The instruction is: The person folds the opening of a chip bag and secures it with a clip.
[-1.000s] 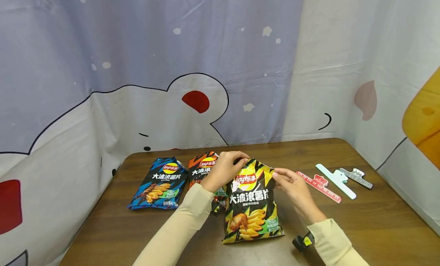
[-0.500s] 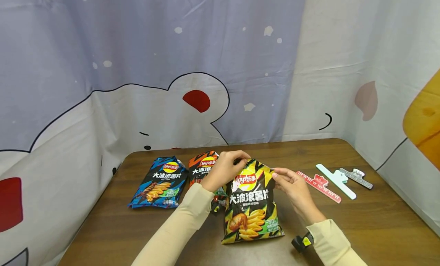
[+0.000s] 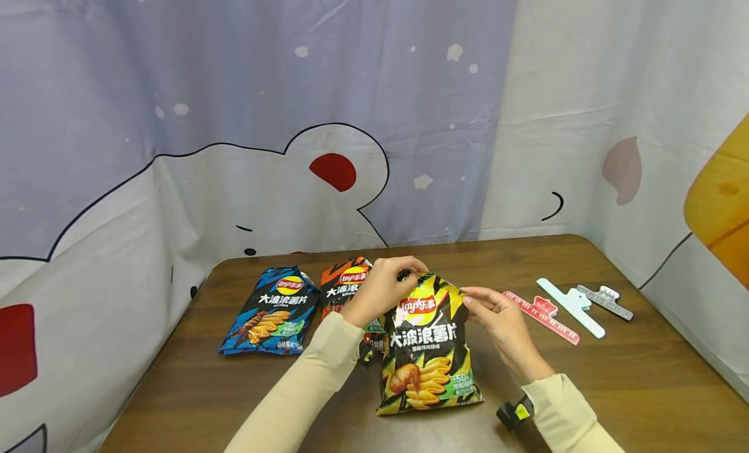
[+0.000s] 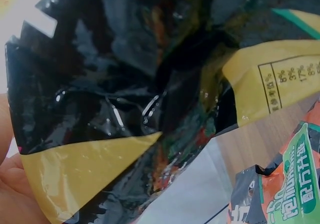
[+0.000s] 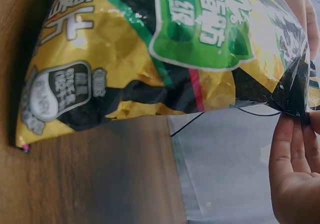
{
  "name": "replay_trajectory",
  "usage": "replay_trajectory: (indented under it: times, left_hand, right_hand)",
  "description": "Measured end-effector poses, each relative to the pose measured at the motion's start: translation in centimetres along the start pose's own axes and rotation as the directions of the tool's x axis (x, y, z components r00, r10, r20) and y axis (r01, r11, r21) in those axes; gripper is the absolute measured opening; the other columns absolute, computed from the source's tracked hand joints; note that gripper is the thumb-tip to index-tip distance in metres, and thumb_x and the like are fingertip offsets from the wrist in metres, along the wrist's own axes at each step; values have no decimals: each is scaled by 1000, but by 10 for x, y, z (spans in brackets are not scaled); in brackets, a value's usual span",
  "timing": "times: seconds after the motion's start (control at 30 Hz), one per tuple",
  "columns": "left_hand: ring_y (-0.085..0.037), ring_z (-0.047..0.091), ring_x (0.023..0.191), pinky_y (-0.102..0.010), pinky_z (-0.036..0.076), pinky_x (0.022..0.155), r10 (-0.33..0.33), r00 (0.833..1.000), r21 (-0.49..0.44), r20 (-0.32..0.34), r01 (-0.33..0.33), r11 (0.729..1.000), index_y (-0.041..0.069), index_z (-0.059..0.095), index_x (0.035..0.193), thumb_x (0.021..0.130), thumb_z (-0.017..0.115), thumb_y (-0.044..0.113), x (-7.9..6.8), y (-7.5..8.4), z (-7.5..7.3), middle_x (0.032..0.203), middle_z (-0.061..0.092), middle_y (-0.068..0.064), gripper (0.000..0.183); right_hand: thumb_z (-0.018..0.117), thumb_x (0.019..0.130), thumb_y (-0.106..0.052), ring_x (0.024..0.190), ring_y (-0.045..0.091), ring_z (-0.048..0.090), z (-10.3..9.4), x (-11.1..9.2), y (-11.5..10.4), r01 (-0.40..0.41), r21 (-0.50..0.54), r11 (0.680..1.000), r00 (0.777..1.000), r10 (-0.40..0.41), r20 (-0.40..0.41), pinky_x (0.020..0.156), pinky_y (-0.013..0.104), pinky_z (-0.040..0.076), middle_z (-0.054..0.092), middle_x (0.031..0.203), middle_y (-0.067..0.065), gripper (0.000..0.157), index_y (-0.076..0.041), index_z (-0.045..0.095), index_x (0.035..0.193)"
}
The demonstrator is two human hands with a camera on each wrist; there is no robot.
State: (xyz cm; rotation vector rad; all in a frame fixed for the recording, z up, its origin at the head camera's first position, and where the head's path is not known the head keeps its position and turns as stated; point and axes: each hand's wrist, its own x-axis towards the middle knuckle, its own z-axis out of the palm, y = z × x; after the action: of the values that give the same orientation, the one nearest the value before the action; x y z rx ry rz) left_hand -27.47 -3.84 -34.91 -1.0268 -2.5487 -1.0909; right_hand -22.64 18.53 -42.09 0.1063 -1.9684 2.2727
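Note:
A black and yellow bag of potato chips (image 3: 424, 349) stands tilted on the table in the head view, its printed front facing me. My left hand (image 3: 383, 285) pinches its top edge near the left corner. At the top right corner, thumb and fingers of my right hand (image 3: 500, 323) pinch the film. The left wrist view shows the bag's creased back (image 4: 90, 114) with part of my left hand (image 4: 20, 181) at its edge. Seen from the right wrist, the bag's side (image 5: 135, 59) is puffed out, and my right hand (image 5: 295, 164) grips the gathered corner.
On the wooden table (image 3: 246, 401), a blue chip bag (image 3: 275, 313) lies at the left. An orange chip bag (image 3: 336, 287) is partly behind my left arm. To the right lie a red clip (image 3: 544, 313), a mint-green clip (image 3: 573, 307) and a clear grey clip (image 3: 607, 302).

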Motion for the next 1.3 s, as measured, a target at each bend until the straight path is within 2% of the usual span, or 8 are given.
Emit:
replay_trajectory:
  times: [0.3,0.6,0.93,1.13,1.3]
  left_hand:
    - [-4,26,36,-18,30,44,-18,1000,-19,2,18,1000,14,72,107,94,54,4,-1,1,0,105,72,-2,24]
    - [-3,26,37,-18,29,43,-9,1000,-22,0,9,1000,14,73,101,93,54,1,-2,3,0,101,72,-3,24]
    - [-4,26,36,-18,30,43,-38,999,-27,18,39,999,15,74,99,93,54,3,-3,4,1,104,71,-2,24]
    - [-6,27,37,-19,30,43,-35,999,-41,22,36,998,11,75,98,92,53,0,-4,3,1,103,71,-4,25]
    - [-5,27,39,-19,31,46,-28,999,-35,16,29,999,10,75,97,91,53,0,-3,3,2,101,71,-3,24]
  right_hand:
    - [66,90,-8,80,7,67,-1,-2,0,26,8,1000,1000,-26,12,73,25,56,72,91,-10,15,-11,73,102]
    - [65,90,-6,81,5,67,-2,-3,1,34,3,999,999,-34,25,74,23,56,72,93,-12,20,-23,75,95]
    - [66,90,-6,84,4,67,-5,-3,3,40,-12,999,999,-40,24,74,23,56,72,94,-13,17,-14,76,101]
    - [65,90,-5,85,5,67,-6,-4,5,55,-12,998,998,-54,39,75,23,56,72,95,-12,16,-8,74,104]
    - [65,90,-4,84,5,67,-7,-4,6,51,-3,999,998,-51,40,75,23,56,72,93,-11,15,-11,74,99]
